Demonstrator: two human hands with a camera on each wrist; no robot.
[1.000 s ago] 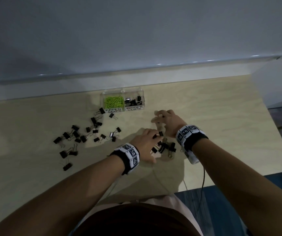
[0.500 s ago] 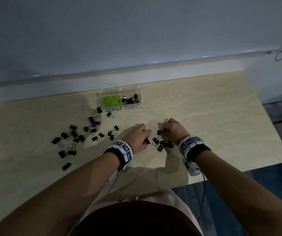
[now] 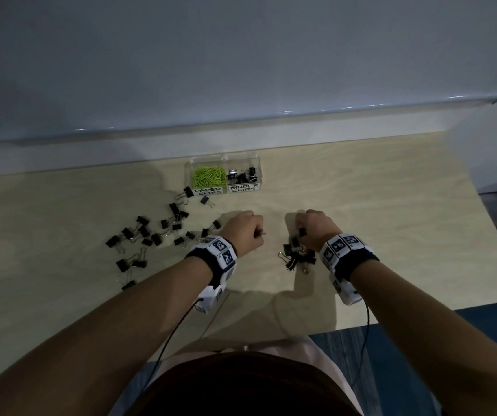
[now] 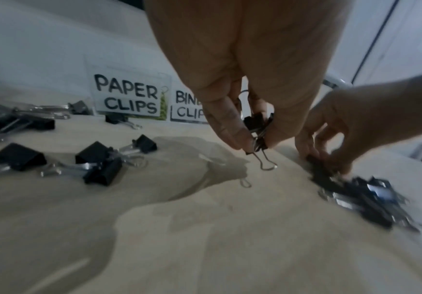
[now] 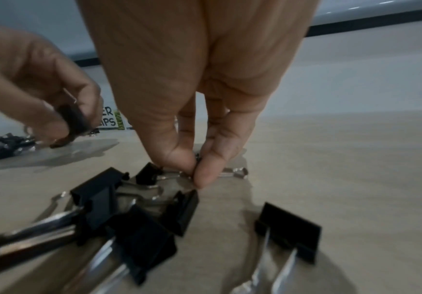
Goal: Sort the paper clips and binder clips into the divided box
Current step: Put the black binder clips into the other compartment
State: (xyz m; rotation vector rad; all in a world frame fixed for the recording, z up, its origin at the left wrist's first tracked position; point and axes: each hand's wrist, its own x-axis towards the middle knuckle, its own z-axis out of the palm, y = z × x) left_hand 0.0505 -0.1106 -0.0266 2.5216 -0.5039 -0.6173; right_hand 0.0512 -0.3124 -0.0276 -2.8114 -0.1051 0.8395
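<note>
Item: divided box (image 3: 223, 163), clear, at the far side of the worktop (image 3: 391, 220). Left cell, labelled PAPER CLIPS, holds green paper clips (image 3: 206, 176); right cell, labelled BINDER CLIPS, holds a few black binder clips (image 3: 242, 176).

Item: left hand (image 3: 242, 231), lifted off the worktop, thumb and fingers pinching a small bunch of binder clips (image 4: 257, 133); one wire handle dangles below the fingertips.

Item: right hand (image 3: 313, 228), fingertips down at the far edge of the near pile (image 3: 296, 256), pinching the wire handle of one clip (image 5: 149, 176) lying on the worktop.

Item: loose scatter (image 3: 154, 232) of binder clips, left of the hands, one just beside the box front.

Risks, as judged:
- Left-hand bunch held by few contact points; a clip may slip out on the way to the box and bounce off the worktop.
- Handles in the near pile overlap; lifting one clip by its wire may drag a neighbour, which then drops partway.
- The cells adjoin; a careless release could land binder clips among the paper clips.
- The box looks light; a knock from a hand could shift or tip it.
</note>
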